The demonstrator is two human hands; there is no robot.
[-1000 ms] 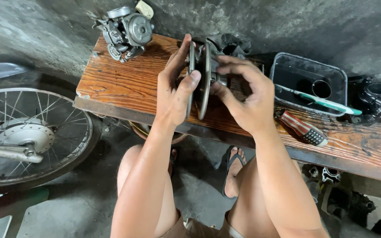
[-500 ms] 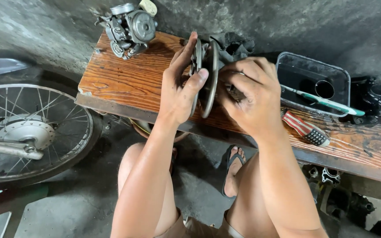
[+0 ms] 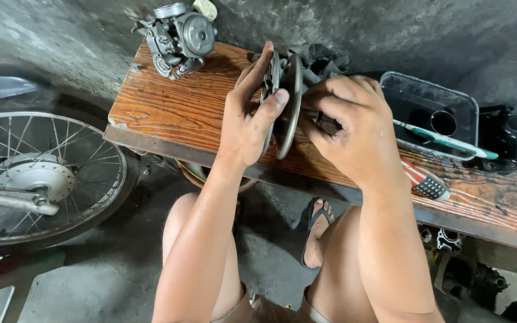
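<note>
Grey metal is gripped at the middle of the scene: a pair of round metal discs [image 3: 282, 104], stood on edge side by side, is held upright over the wooden table [image 3: 175, 110]. The left hand [image 3: 248, 122] is wrapped about the nearer disc, fingers stretched up its far face and the thumb hooked over the rim at about 3 o'clock of the hand, so the hand is half curled, not flat. The right hand [image 3: 349, 128] is bunched tight into a near fist just at 3 o'clock of the discs, knuckles up, its fingertips tucked in against the hub; what is pinched there cannot be told. A grey carburettor [image 3: 179, 36] is seen at 11 o'clock of the discs, well apart, at the table's far corner. At 3 o'clock of the right hand a black plastic tray [image 3: 468, 113] is set, with a green-handled toothbrush [image 3: 444, 140] laid across its near rim. A red-and-white brush [image 3: 426, 182] lies just below, on the wood. A spoked wheel [image 3: 37, 176] stands at 9 o'clock, down on the floor.
</note>
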